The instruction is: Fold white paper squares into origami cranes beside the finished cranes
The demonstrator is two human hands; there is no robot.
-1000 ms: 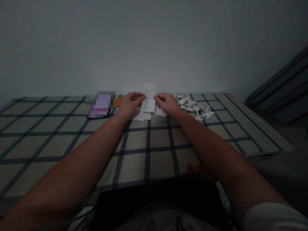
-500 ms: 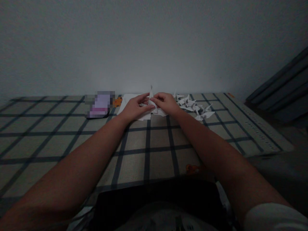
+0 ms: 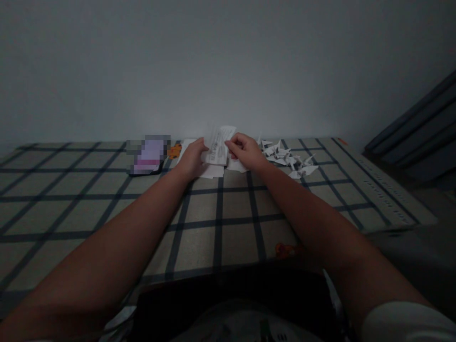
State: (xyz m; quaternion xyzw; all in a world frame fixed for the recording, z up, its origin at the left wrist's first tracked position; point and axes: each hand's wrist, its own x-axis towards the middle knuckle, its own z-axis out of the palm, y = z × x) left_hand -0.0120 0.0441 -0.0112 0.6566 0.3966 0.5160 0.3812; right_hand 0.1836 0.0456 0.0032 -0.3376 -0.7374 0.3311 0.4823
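A pale wall filled the upper half of the view, and below it ran a wide surface covered in a checked cloth of beige squares and dark lines. Its far edge met the wall and its right edge dropped off beside a dark slanted panel. Most of the near cloth lay open between the two outstretched arms. To the right, near the far edge, sat a loose heap of small folded paper figures, and to the left a blurred purple object. A few flat white sheets lay under the hands. The paper slip was white, narrow and printed with faint grey lines, and stood tilted just above those sheets, close to the wall. The left hand pinched its left edge and the right hand its right edge, the fingers of both closed on the paper between them.
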